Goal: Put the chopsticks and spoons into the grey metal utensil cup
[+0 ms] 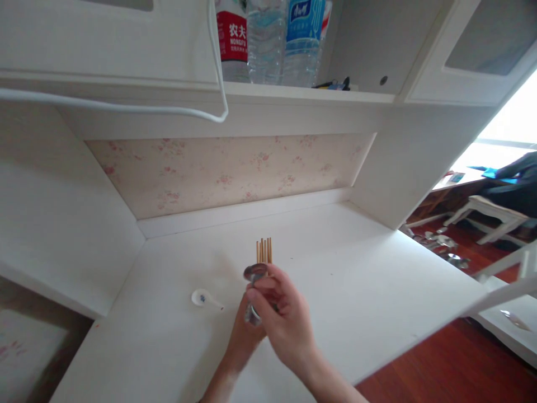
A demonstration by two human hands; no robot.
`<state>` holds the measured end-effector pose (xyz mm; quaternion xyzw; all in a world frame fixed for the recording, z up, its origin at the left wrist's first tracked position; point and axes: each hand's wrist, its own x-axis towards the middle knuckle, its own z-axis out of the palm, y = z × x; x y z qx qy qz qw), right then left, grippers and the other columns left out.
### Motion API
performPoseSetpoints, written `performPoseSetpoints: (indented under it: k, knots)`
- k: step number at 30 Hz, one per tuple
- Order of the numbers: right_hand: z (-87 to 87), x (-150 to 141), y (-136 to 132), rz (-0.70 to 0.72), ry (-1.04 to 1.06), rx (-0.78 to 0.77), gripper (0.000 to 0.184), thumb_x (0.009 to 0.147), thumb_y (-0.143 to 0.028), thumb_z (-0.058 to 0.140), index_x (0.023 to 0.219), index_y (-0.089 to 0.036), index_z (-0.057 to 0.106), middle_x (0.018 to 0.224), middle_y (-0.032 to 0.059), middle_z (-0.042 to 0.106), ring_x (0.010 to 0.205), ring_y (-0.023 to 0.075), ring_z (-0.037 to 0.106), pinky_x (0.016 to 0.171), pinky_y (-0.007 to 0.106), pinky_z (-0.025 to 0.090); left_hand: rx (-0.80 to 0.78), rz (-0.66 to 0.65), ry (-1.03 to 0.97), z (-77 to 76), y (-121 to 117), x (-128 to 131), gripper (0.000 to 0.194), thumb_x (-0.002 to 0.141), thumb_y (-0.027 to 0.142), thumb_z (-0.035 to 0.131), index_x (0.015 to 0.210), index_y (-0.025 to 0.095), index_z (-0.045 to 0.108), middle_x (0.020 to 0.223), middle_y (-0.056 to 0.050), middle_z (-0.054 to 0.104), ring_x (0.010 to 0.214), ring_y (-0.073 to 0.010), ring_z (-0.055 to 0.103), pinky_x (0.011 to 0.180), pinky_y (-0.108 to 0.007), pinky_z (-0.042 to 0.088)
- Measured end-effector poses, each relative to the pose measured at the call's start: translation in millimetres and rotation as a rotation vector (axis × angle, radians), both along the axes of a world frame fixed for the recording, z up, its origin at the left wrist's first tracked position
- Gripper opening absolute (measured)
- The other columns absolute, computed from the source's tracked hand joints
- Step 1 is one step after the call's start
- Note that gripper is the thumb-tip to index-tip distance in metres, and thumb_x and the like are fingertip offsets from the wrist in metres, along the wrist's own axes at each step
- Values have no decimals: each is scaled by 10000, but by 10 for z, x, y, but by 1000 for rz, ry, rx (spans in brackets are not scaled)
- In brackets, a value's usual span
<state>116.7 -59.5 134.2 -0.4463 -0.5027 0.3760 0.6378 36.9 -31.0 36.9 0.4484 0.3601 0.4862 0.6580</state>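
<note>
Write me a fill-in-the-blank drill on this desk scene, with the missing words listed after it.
The right hand, fingers on a metal utensil, is in ____ of the left hand as the camera sees it.
The white spoon lies to the ____ of both hands.
The NONGFU label on the leftmost bottle has a ____ background.
The wall panel is patterned with small pink ____.

Missing words: front; left; red; flowers
</note>
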Motion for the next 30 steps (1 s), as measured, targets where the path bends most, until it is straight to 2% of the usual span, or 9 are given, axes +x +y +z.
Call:
performPoseSetpoints:
  k: [2, 4, 7, 12, 19, 23, 30]
  knots:
    - [-72, 225, 11, -101, 151, -12, 323, 852, -274, 683, 1157, -241, 584, 931, 26, 742, 823, 175, 728, 718, 285, 606, 42, -49, -27, 2, -21, -56, 743, 620, 325, 863, 1287, 223, 554, 1240, -82, 661, 1170, -328, 590, 1009, -408, 467]
    - [-140, 420, 48, -204, 225, -16, 275, 824, -288, 719, 1076, -228, 626, 930, 32, 741, 851, 184, 719, 749, 306, 603, 72, -82, -46, -8, -24, -94, 742, 640, 317, 852, 1302, 214, 534, 1292, -113, 634, 1222, -324, 561, 1072, -428, 408]
    - [-260, 598, 102, -299, 266, -46, 262, 788, -316, 756, 1003, -218, 643, 895, 28, 729, 840, 183, 698, 728, 309, 596, 79, -71, -26, -45, -11, -105, 714, 666, 320, 839, 1299, 219, 524, 1300, -122, 627, 1221, -311, 562, 1073, -427, 402]
    - [-475, 605, 141, -256, 242, -109, 264, 787, -349, 749, 988, -218, 638, 885, 24, 708, 827, 175, 670, 711, 299, 576, 93, -53, 17, -121, 8, -92, 724, 658, 350, 840, 1301, 233, 528, 1293, -105, 631, 1219, -316, 563, 1067, -432, 412]
    - [-680, 500, 205, -162, 217, -189, 239, 801, -359, 723, 955, -201, 632, 864, 24, 706, 817, 176, 680, 758, 298, 546, 112, -49, 43, -176, 19, -101, 725, 671, 351, 829, 1312, 250, 505, 1316, -87, 616, 1244, -312, 541, 1069, -439, 414]
    - [-749, 501, 222, -151, 210, -208, 210, 808, -343, 715, 942, -202, 636, 860, 17, 702, 853, 180, 680, 818, 314, 531, 124, -54, 29, -184, 19, -100, 720, 680, 358, 821, 1311, 235, 497, 1324, -102, 605, 1248, -325, 534, 1060, -450, 422]
    - [-794, 503, 235, -167, 221, -248, 226, 782, -354, 730, 911, -196, 632, 824, 9, 680, 806, 181, 659, 781, 318, 525, 124, -52, 30, -249, 34, -97, 752, 680, 344, 824, 1325, 208, 462, 1332, -131, 593, 1243, -318, 538, 1062, -444, 412]
